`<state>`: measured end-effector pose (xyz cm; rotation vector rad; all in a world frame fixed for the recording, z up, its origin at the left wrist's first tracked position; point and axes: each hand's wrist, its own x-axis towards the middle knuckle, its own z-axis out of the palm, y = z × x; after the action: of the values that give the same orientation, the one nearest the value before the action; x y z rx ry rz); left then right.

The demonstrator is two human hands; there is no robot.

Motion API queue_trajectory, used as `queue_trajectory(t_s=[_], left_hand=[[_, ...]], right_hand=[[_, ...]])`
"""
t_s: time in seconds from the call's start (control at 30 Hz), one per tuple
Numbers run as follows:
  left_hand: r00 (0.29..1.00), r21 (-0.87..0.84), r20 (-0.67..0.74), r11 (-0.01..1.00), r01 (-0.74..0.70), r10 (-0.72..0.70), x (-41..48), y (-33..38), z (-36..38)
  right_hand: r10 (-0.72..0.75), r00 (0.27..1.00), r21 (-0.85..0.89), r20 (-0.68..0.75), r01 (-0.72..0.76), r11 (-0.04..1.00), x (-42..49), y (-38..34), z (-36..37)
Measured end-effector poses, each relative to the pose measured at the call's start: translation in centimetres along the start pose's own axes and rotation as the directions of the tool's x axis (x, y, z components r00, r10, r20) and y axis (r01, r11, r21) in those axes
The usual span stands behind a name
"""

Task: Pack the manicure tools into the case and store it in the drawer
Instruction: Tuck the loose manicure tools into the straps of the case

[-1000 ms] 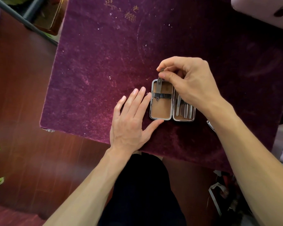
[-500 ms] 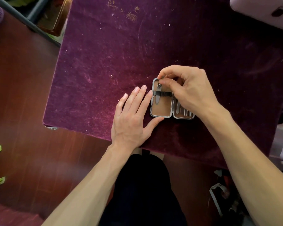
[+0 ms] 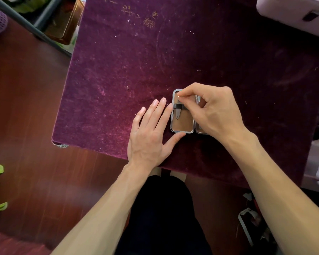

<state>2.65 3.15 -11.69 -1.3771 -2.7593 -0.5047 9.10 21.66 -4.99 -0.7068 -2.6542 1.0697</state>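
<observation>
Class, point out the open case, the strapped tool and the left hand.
case [image 3: 182,125], head view: tan lining of left half.
tool [image 3: 178,112], head view: narrow lower end below strap.
left hand [image 3: 147,142], head view: back of hand.

Your widest open stretch is the bare purple velvet cloth across the top and centre of the frame, with a narrower strip of it left of centre. At centre right the open case is hemmed in. Your left hand lies flat against its left rim, thumb just below it. Your right hand covers its right half and pinches the small metal tool in the left half. A pale object blocks the upper right corner, and a dark bar crosses the upper left.
</observation>
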Motion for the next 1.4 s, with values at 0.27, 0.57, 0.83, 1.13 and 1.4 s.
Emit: queue_trajectory(t_s=[0.27,0.57,0.83,1.13,1.4], left_hand=[[1.000,-0.019,-0.010,1.000,0.005,-0.005,-0.1,0.0,0.2],[1.000,-0.035,0.004,0.999,-0.005,0.005,0.1,0.1,-0.2],[1.000,-0.034,0.012,0.999,-0.003,0.003,0.0,0.0,-0.2],[1.000,-0.039,0.015,0.999,0.002,-0.001,0.1,0.0,-0.3],[1.000,-0.036,0.008,0.999,0.005,-0.005,0.1,0.3,-0.3]], right_hand=[[-0.077,0.995,-0.054,-0.064,0.074,0.996,-2.1,-0.2,1.2],[-0.027,0.999,-0.115,-0.036,0.022,0.993,-4.3,0.0,2.9],[0.242,0.943,0.066,-0.228,-0.233,0.970,-5.0,-1.6,4.9],[0.304,0.925,0.124,-0.228,-0.282,0.951,-4.8,-2.4,5.2],[0.412,0.856,0.111,-0.311,-0.398,0.911,-10.2,1.6,-1.3]])
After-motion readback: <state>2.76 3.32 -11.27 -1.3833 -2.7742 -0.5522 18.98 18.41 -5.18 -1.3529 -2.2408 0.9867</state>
